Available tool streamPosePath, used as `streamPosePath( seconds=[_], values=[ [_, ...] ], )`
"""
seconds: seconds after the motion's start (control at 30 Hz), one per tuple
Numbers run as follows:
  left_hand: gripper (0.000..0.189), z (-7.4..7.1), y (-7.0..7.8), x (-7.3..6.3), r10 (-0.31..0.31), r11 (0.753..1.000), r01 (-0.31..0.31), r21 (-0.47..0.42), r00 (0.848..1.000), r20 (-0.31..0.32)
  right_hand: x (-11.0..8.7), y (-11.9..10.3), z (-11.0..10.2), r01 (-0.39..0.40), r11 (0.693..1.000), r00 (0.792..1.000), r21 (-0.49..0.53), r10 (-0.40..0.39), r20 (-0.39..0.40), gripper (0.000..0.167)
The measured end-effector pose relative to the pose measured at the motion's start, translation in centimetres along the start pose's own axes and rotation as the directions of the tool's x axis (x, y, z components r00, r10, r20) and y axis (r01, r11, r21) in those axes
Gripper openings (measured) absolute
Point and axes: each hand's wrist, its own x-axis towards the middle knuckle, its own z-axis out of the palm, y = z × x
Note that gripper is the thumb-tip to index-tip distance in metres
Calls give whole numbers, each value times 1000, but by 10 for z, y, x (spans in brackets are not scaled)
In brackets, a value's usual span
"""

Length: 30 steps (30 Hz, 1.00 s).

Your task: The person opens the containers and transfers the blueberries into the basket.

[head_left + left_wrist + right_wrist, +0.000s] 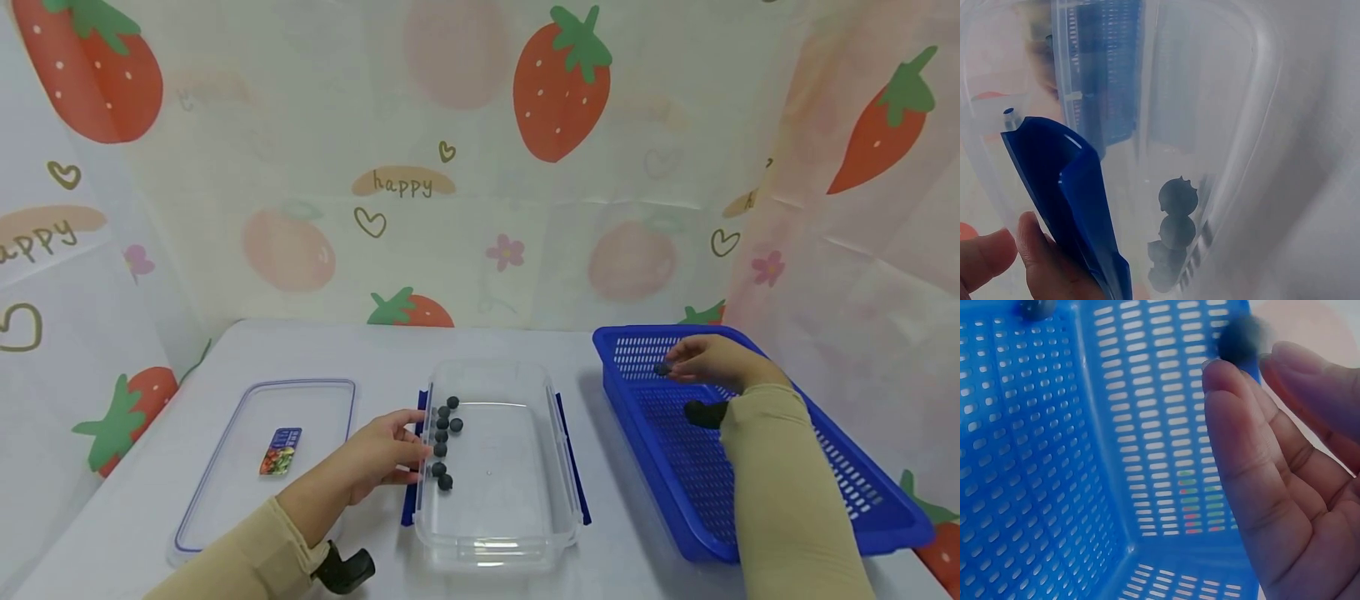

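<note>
In the head view, my right hand [712, 362] is over the far part of a blue plastic basket [652, 467]. Its thumb and fingertips pinch a dark blueberry [662, 369], blurred in the right wrist view. Another blueberry [1037, 309] shows inside the basket there. My left hand [378, 454] rests at the left side of a clear plastic box [495, 546], its fingers touching around the blue side latch [1066, 187]. Several blueberries [441, 449] lie inside the box along its left wall.
Left of the box lies a clear lid [217, 508] with a purplish-blue rim and a small printed label [281, 452]. All of it stands on a white table [390, 350]. A strawberry-print curtain [480, 250] hangs behind and at both sides.
</note>
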Motion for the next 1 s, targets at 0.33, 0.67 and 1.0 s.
streamPosePath(
  seconds=[0.33,0.67,1.0],
  values=[
    [57,1,0,0,-8,1000,8,-3,1000,0,-4,-9,2,10,1000,999,4,-10,-40,30],
    [58,1,0,-1,2,1000,-2,-11,1000,10,-2,-43,9,116,993,992,-16,-117,-47,32],
    [59,2,0,-2,8,1000,-8,12,1000,-1,16,-82,39,177,967,983,-186,-183,-16,33]
  ],
)
